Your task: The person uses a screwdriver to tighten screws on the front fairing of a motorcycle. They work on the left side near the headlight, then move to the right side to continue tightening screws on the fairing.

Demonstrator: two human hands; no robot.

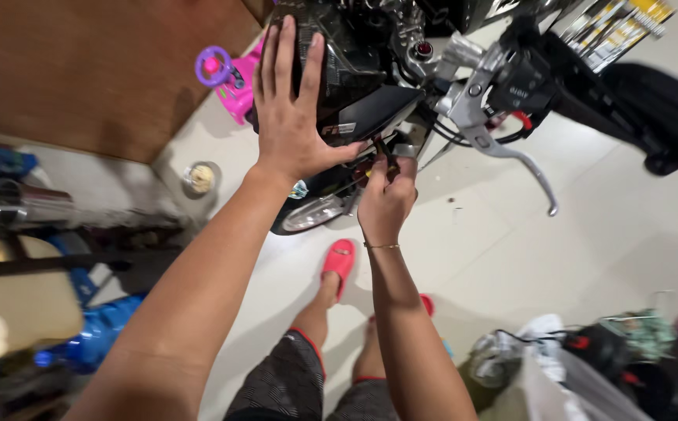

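Left hand (pixel 288 109) lies flat and spread, fingers apart, palm pressed on the black motorcycle fairing (pixel 354 86), gripping nothing. Right hand (pixel 386 199) sits just below the fairing's lower edge, fingers curled tight around a small dark tool (pixel 386 156) whose tip pokes up into the gap under the panel; what kind of tool it is cannot be told. A thin bracelet (pixel 382 245) circles that wrist. To the right of the fairing, the silver brake lever (pixel 510 156) juts out and down, with the black handlebar grip (pixel 580 70) beyond it. Left of the fairing stands a pink toy (pixel 230 78). Below the fairing, a red sandal (pixel 339 261) rests on the pale tiled floor (pixel 588 234).
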